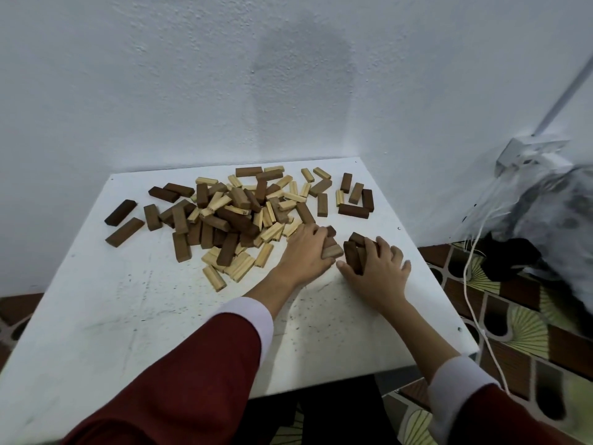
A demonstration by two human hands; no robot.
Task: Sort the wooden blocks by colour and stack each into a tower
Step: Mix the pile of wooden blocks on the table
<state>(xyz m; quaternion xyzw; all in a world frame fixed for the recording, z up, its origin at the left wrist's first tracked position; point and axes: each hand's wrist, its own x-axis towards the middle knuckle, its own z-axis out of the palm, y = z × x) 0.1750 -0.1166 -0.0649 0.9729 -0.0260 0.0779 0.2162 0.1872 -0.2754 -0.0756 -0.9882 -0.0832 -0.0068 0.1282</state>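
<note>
Both your hands are working the same spot, right of centre on the white surface [128, 316]. Your left hand [305, 252] is curled around a small bunch of mid-brown blocks [332, 250], with the end of one poking out past your fingers toward 3 o'clock. Your right hand [378, 271] is just beside it, fingers curled over a clump of dark brown blocks [353, 255] and thumb stretched out flat on the surface toward 9 o'clock. The two bunches nearly touch; can't tell if they actually do.

The main pile of wooden blocks [237, 213] sits toward 11 o'clock from your hands, dark, mid-brown and pale pieces all jumbled and overlapping. Its near edge comes right up against your left hand's knuckles. A few pale blocks [231, 268] spill out toward 6 o'clock of the heap, lying flat side by side.

Off at 9 o'clock from the pile there are some loose brown strays [123, 221], lying flat and apart from each other. At 2 o'clock from your hands, near the far right corner, is a little separate cluster [354, 200] of dark and pale ones.

The surface is shoved up against a white wall [192, 75]. On the right a white cable [475, 284] runs down over the patterned tile floor [529, 332], next to a grey bundle [552, 213].
</note>
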